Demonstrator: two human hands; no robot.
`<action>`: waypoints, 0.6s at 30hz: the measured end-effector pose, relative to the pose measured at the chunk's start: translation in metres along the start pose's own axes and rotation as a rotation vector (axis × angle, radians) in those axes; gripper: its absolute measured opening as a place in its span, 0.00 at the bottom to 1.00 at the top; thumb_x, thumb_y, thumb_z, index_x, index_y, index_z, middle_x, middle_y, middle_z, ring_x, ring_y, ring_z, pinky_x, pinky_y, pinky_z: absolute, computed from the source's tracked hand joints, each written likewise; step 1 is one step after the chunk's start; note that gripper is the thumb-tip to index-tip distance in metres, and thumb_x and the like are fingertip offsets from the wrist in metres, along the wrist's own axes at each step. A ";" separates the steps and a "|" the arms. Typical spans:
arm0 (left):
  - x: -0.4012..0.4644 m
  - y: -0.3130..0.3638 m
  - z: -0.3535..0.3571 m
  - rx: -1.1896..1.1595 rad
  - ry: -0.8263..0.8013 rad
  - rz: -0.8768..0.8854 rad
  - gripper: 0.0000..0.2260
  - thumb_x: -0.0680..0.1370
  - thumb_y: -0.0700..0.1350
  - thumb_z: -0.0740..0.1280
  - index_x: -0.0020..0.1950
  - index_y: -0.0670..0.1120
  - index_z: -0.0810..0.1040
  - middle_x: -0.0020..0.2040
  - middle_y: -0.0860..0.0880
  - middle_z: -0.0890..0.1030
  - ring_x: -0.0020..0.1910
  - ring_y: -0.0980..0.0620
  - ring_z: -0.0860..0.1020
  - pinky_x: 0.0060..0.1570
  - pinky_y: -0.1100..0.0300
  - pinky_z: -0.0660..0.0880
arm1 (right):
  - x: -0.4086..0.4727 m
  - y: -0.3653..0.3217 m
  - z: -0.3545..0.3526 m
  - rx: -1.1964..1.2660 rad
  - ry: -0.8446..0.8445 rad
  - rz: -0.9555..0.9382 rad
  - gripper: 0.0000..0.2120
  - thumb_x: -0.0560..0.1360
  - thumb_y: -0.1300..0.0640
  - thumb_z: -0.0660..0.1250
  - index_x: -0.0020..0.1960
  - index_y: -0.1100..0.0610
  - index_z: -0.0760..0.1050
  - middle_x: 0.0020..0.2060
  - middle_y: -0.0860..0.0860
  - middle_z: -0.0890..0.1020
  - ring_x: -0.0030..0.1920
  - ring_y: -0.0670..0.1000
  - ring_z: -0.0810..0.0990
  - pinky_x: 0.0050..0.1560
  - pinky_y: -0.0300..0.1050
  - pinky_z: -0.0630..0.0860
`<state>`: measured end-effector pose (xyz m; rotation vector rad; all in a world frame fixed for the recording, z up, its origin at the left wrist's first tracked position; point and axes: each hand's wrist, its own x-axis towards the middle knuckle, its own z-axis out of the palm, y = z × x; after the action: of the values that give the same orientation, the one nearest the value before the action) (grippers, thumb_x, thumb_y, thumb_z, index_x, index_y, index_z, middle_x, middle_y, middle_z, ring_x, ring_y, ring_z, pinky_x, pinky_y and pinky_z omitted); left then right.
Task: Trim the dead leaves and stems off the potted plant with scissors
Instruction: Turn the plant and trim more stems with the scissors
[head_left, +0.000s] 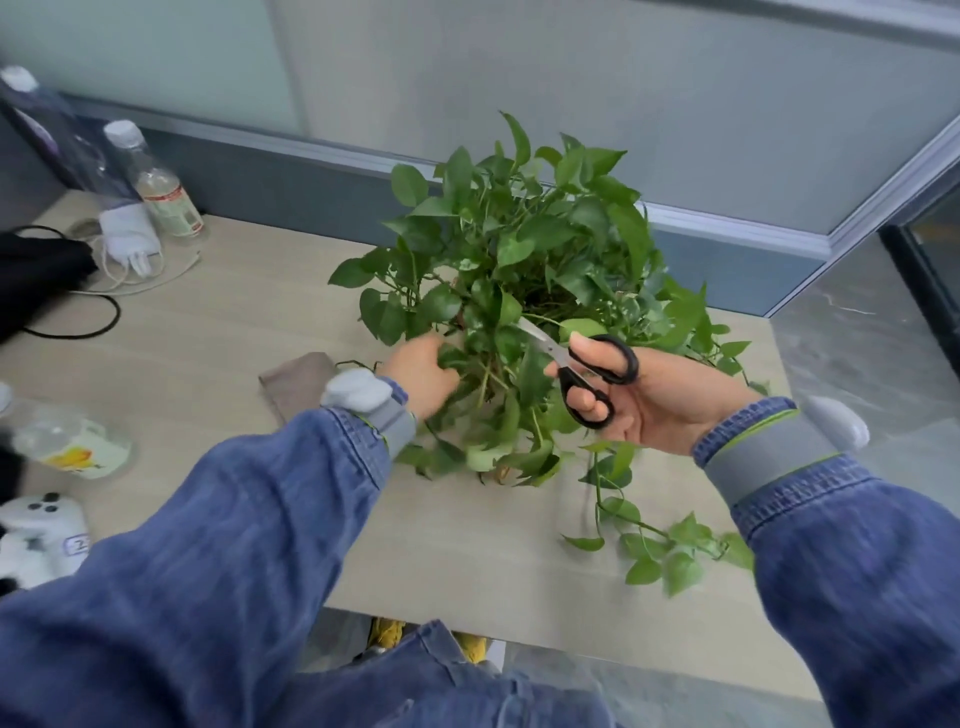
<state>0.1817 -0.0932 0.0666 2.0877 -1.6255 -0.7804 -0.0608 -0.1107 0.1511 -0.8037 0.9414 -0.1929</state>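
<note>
A bushy green potted plant stands on the light wooden table, its pot hidden under the leaves. My right hand grips black-handled scissors, whose silver blades point up-left into the foliage. My left hand reaches into the plant's left side, fingers buried among leaves and stems; whether it grips one I cannot tell. A long vine trails over the table at the front right.
A folded brown cloth lies left of the plant. Bottles, a white charger with cable, a black bag, a white controller and another bottle crowd the left side. A partition wall runs behind.
</note>
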 end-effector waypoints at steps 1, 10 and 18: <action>0.007 -0.001 -0.009 0.001 0.043 -0.014 0.16 0.74 0.42 0.65 0.62 0.46 0.76 0.56 0.42 0.80 0.51 0.42 0.78 0.44 0.59 0.70 | -0.002 0.001 -0.001 -0.006 0.008 -0.007 0.22 0.75 0.43 0.67 0.61 0.58 0.73 0.33 0.51 0.75 0.29 0.45 0.72 0.23 0.32 0.62; 0.039 -0.006 -0.057 0.089 0.111 0.033 0.15 0.77 0.47 0.67 0.61 0.42 0.78 0.57 0.42 0.80 0.55 0.40 0.77 0.50 0.56 0.71 | 0.000 0.004 0.014 -0.203 -0.026 -0.024 0.21 0.76 0.46 0.68 0.59 0.62 0.74 0.32 0.54 0.75 0.29 0.48 0.72 0.21 0.35 0.65; 0.008 -0.002 -0.051 0.107 0.124 0.119 0.15 0.76 0.44 0.67 0.63 0.47 0.76 0.59 0.46 0.78 0.56 0.45 0.76 0.56 0.54 0.73 | -0.002 0.003 0.011 -0.091 -0.037 -0.120 0.22 0.76 0.46 0.67 0.61 0.62 0.73 0.32 0.53 0.75 0.29 0.47 0.71 0.22 0.34 0.64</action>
<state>0.2168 -0.1023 0.1030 2.0449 -1.7383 -0.5253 -0.0540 -0.1020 0.1543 -0.9464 0.8724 -0.2401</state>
